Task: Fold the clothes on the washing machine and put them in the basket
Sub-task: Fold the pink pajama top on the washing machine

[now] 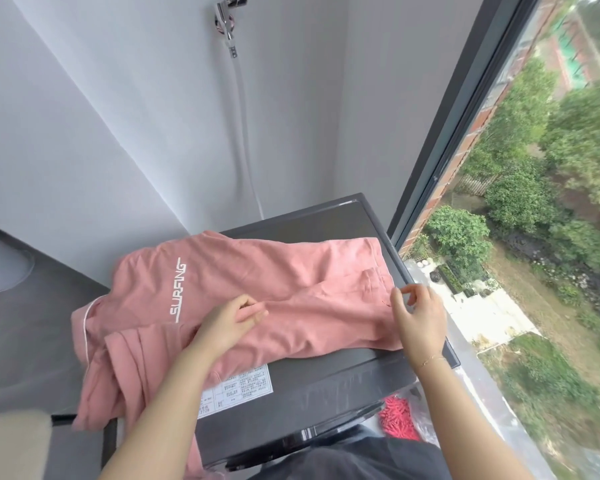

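- Nearest the camera, the person's dark-clothed lap fills the bottom edge, with a cluster of pink pegs [397,419] beside the front of the dark grey washing machine [343,372].
- Spread across the machine's flat top lies a salmon-pink cotton garment [257,271] printed with the white word "SURFING"; its left part spills over the machine's left edge and hangs down.
- At mid-cloth, the left hand [232,322] rests on the garment, fingers curled loosely; whether it pinches a fold or merely presses is hard to tell from this angle.
- By the garment's right edge, the right hand [418,315] hovers with thumb and forefinger drawn close; it probably pinches the hem, though contact is unclear.
- A white label sticker [238,384] on the machine's lid peeks out beneath the cloth.
- A white hose [243,126] runs down the wall from a chrome tap behind the machine.
- Progress, as judged: early. The garment is laid out, not yet squarely folded, and a good part dangles.
- No basket is identifiable in view, so folding and stowing both remain to be done.
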The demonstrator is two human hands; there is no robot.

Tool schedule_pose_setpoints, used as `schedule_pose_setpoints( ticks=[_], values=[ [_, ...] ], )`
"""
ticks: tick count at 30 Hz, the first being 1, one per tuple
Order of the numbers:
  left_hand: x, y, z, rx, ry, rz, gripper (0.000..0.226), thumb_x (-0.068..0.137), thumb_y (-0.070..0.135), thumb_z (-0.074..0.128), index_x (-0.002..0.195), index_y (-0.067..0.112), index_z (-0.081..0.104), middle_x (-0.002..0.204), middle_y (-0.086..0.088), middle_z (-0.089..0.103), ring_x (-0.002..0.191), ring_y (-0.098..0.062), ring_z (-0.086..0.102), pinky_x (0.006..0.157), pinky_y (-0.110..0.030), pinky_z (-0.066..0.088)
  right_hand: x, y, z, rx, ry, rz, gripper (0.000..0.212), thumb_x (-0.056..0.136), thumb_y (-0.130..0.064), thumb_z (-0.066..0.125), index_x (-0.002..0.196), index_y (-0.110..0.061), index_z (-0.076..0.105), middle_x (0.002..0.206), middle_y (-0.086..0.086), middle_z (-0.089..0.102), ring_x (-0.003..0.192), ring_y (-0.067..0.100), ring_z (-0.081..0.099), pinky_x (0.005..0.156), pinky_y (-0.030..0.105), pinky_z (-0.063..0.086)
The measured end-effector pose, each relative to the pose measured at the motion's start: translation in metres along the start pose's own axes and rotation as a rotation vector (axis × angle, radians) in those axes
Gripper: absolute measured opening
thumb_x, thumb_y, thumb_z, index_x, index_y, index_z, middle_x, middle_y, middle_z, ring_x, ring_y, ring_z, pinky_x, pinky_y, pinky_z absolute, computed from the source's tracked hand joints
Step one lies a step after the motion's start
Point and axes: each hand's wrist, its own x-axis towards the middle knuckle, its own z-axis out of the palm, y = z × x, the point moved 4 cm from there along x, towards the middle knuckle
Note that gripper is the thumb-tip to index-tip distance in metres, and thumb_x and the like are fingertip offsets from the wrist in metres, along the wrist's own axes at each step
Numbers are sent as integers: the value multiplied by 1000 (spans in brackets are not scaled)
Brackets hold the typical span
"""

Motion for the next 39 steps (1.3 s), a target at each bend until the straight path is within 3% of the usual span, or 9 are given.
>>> schedule_pose_setpoints(
  ticks=[6,12,17,22,25,27,30,34,39],
  values=[
    [7,28,1,-46,98,63,17,94,23,60,77,25,61,75,8,64,72,-6,55,75,-28,44,35,-13,31,-118,-404,69,33,79,-55,66,71,-24,61,70,-10,63,75,16,61,77,36,49],
    [8,36,-9,-59,175,29,21,101,25,46,83,18,53,78,2,60,74,-9,53,72,-24,39,28,-21,16,460,-391,29,24,94,-24,63,77,-7,58,66,0,59,61,13,52,57,22,43],
    [11,38,-10,-98,154,59,23,99,26,51,80,14,55,61,12,50,59,-3,42,64,-23,37,40,-33,-15,589,-103,-36,40,92,-21,66,60,-2,51,58,1,46,55,3,40,56,18,34],
    [8,31,-7,-195,117,57,18,94,30,59,85,16,65,69,19,66,64,6,54,69,-17,42,42,-43,-10,562,-152,-118,28,94,-16,62,73,1,68,92,-7,65,84,-11,57,78,8,39],
    [8,29,-8,-226,-11,32,15,82,36,70,88,22,70,86,15,73,81,5,63,78,-11,45,38,-43,1,587,-264,-11,32,98,-31,55,86,-9,74,85,-3,71,78,-2,61,72,11,43],
    [7,25,-7,-171,-97,17,15,81,31,75,78,19,66,69,12,66,67,-1,57,67,-16,42,37,-38,10,498,-374,-35,43,92,-50,57,83,-12,73,83,2,72,79,11,63,73,22,46],
    [7,20,-10,-208,-77,6,28,88,27,69,69,17,51,59,13,48,61,-3,42,60,-22,33,33,-28,20,179,-481,-210,58,72,-74,63,86,-19,75,107,-14,67,107,8,58,96,28,42],
    [7,22,-10,-195,-138,-25,29,95,34,55,74,20,42,62,16,38,61,-2,37,61,-23,32,31,-33,22,280,-556,-102,44,82,-48,70,88,-5,75,123,-19,56,112,-10,50,93,15,40],
    [10,4,-12,-214,-407,-158,57,82,66,56,97,12,62,90,12,57,88,-6,52,88,-28,43,29,-54,4,464,-590,22,57,88,-52,63,80,4,53,74,3,46,69,12,45,65,29,33]
  ],
)
